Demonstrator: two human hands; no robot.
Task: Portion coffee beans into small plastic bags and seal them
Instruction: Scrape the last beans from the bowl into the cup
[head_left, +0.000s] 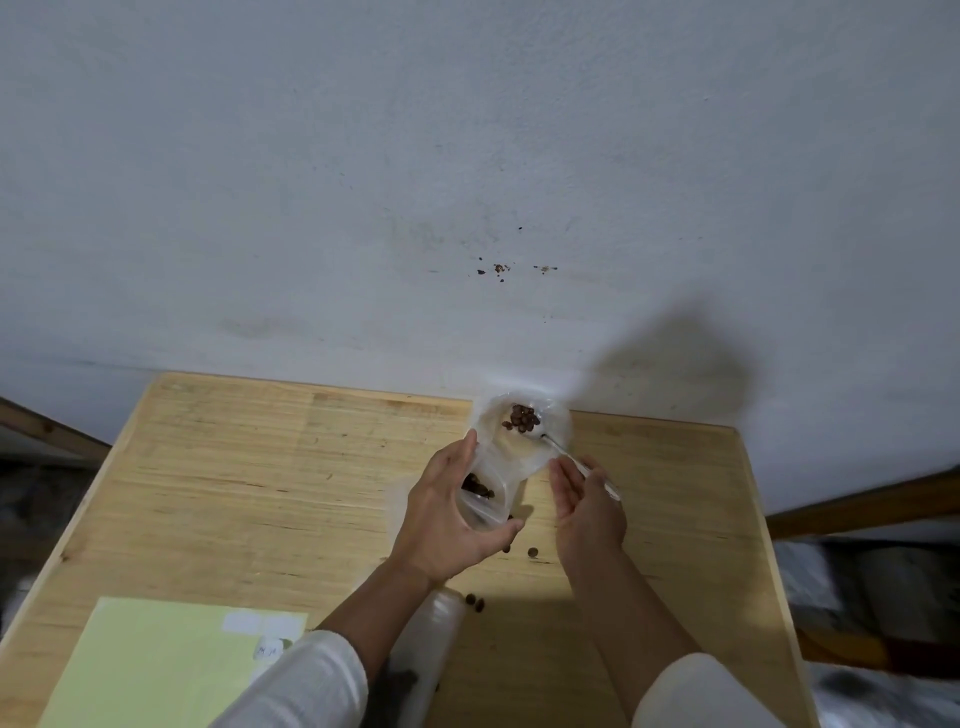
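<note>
The small bag sits in the left hand, mouth up and open, with the fingers curled round its far side and the thumb hooked under its near edge. A few dark beans lie inside it, partly hidden by the fingers. Just beyond it, at the far edge of the table, stands the big bag, open, with a heap of beans at its bottom. The two bags touch or overlap; the clear plastic makes the border hard to tell.

The right hand holds a spoon, its handle pinched between thumb and fingers, palm turned toward the left hand. The spoon slants up and away, and its bowl reaches into the big bag beside the heap; whether the bowl carries beans cannot be told.

Both forearms come up from the bottom edge, bare to the white sleeves, which are cut off by the frame. The left wrist is bent so that the palm faces right.

Loose beans lie on the table near the wrists, and one sits between the hands. A clear roll lies under the left forearm, partly hidden. A yellow-green sheet with white labels lies at the near left corner, cut off below.
</note>
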